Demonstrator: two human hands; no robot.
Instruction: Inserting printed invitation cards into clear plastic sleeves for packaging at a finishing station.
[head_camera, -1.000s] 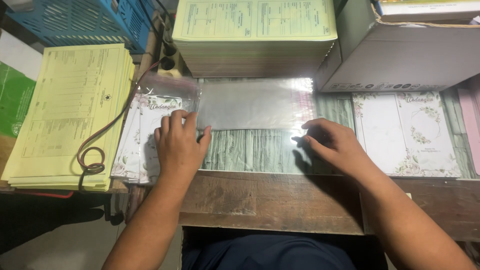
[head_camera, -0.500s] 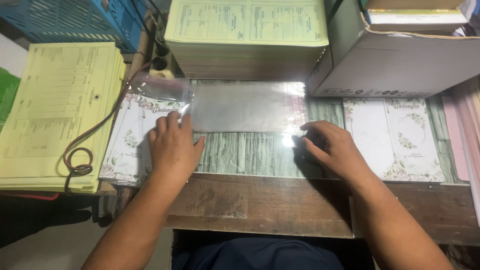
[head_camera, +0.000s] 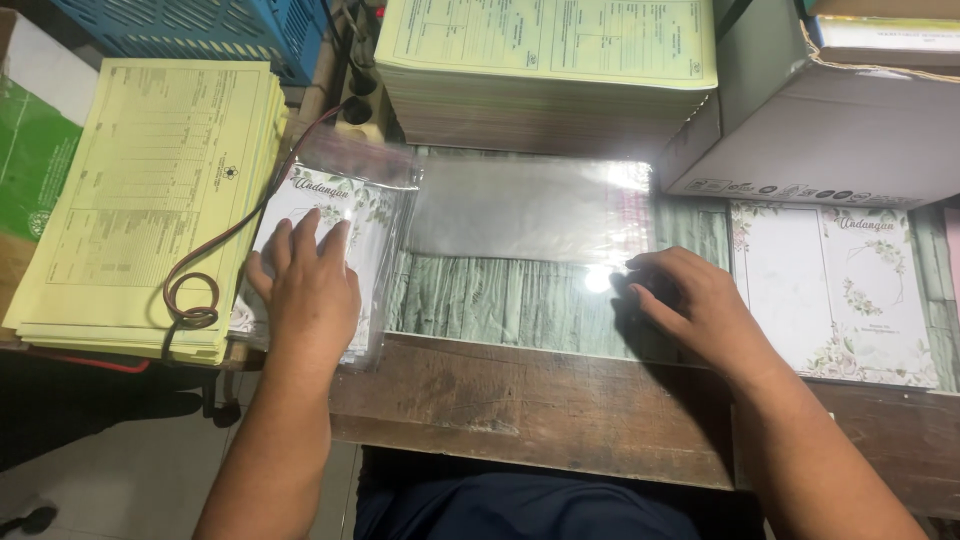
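My left hand (head_camera: 305, 285) lies flat, fingers spread, on a stack of floral cards in clear sleeves (head_camera: 340, 205) at the table's left edge. My right hand (head_camera: 690, 300) rests fingertips down on the right end of a clear plastic sleeve (head_camera: 530, 215) spread over the green wood-pattern tabletop (head_camera: 480, 300). The sleeve's right edge carries a pale red adhesive strip. Neither hand grips anything; both press down on what is under them.
A pile of yellow forms (head_camera: 150, 190) with a looped brown cord (head_camera: 195, 300) lies left. A thick stack of pale green forms (head_camera: 550, 60) sits at the back. A grey box (head_camera: 830, 130) stands right, above loose floral cards (head_camera: 835, 290). A blue basket (head_camera: 200, 30) is back left.
My left hand slid left, off the clear sleeve and onto the stack of sleeved cards. My right hand stayed at the sleeve's right end.
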